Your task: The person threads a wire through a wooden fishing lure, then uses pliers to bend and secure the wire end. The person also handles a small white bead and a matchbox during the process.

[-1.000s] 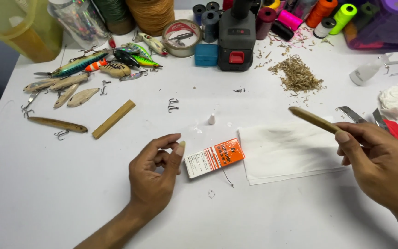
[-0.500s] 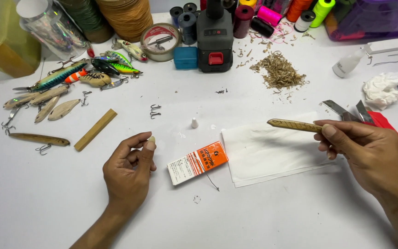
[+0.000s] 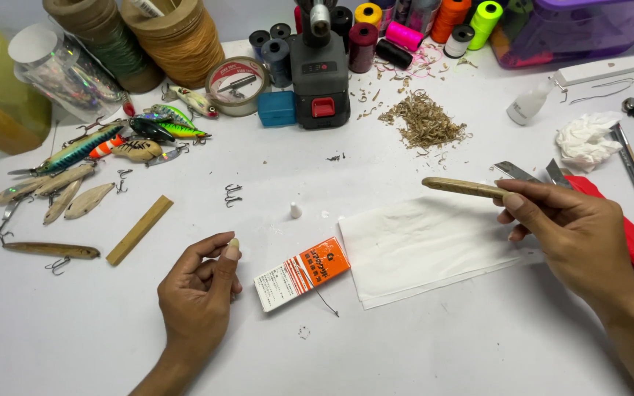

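My right hand (image 3: 577,235) grips one end of a slim wooden lure body (image 3: 458,187) and holds it level above a white paper towel (image 3: 427,246). My left hand (image 3: 198,293) rests on the white table with its fingers curled in. A small pale tip shows at thumb and forefinger, and the rest is hidden in the hand. Just right of that hand lies an orange and white carton (image 3: 301,273) with a thin wire beside it. A tiny white cap (image 3: 296,210) stands beyond the carton.
Painted and bare wooden lures (image 3: 86,158), a wood strip (image 3: 139,229) and treble hooks (image 3: 232,194) lie at left. A black power tool (image 3: 321,73), thread spools, wood shavings (image 3: 423,128) and a white bottle (image 3: 530,106) sit at the back. Red-handled knife (image 3: 629,231) and blades lie at right.
My right hand has carried the wooden lure body left, over the paper towel. My left hand has drawn back from the carton and curled its fingers.
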